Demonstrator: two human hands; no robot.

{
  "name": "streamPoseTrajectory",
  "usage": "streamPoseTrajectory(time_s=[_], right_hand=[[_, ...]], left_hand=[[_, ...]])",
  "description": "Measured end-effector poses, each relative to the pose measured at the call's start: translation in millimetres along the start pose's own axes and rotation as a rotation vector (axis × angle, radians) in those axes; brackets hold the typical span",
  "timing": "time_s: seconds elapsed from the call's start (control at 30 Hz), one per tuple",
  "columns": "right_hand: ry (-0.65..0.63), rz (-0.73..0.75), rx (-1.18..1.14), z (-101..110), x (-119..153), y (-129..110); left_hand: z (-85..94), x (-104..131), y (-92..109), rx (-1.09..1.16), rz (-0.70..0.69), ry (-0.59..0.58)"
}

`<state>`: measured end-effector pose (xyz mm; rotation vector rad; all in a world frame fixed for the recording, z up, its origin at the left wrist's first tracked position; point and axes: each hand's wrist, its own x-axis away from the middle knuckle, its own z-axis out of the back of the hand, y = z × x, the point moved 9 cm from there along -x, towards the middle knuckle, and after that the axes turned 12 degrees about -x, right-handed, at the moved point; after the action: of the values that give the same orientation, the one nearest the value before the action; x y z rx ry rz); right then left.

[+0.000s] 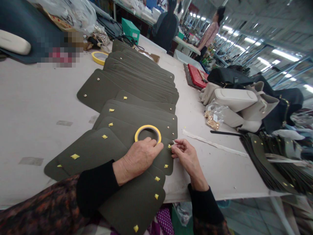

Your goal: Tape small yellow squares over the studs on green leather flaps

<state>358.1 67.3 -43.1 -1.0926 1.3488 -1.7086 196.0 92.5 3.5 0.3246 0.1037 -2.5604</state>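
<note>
My left hand (139, 156) is closed on a roll of yellow tape (136, 131), which rests over overlapping dark olive panels (117, 117) with rounded corners. At the panels' right edge, the thumb and fingers of my right hand (187, 159) are pinched together around a small piece of yellow tape (169, 146). Similar yellow pieces (75, 156) stick to the nearer panels, close to their ends. Small metal snaps or eyelets (98, 79) show bare on panels farther back. Part of the panel under my left hand is hidden.
A second yellow tape roll (99, 58) lies behind the panels on the pale table (22, 114). Bags (236, 98) and a clear packet of gold hardware (213, 119) sit at right, near stacked dark strips (264, 166). Two people (166, 27) are in the background.
</note>
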Motion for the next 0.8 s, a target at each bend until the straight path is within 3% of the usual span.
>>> streamPoseTrajectory(time_s=[0.2,0.47,0.8], right_hand=[[-0.004,0.04,0.105,-6.9,-2.7,-0.2],[-0.006,0.004,-0.099,-2.0,-4.2,2.9],[0.036,0.038,0.145,-7.6,-8.1,2.5]], left_hand=[[2.8,-0.3,-1.3,0.005,0.016,0.014],[1.3,-0.1,-0.9,0.007,0.008,0.025],[0.0,0.3,-3.4,0.026,0.031,0.02]])
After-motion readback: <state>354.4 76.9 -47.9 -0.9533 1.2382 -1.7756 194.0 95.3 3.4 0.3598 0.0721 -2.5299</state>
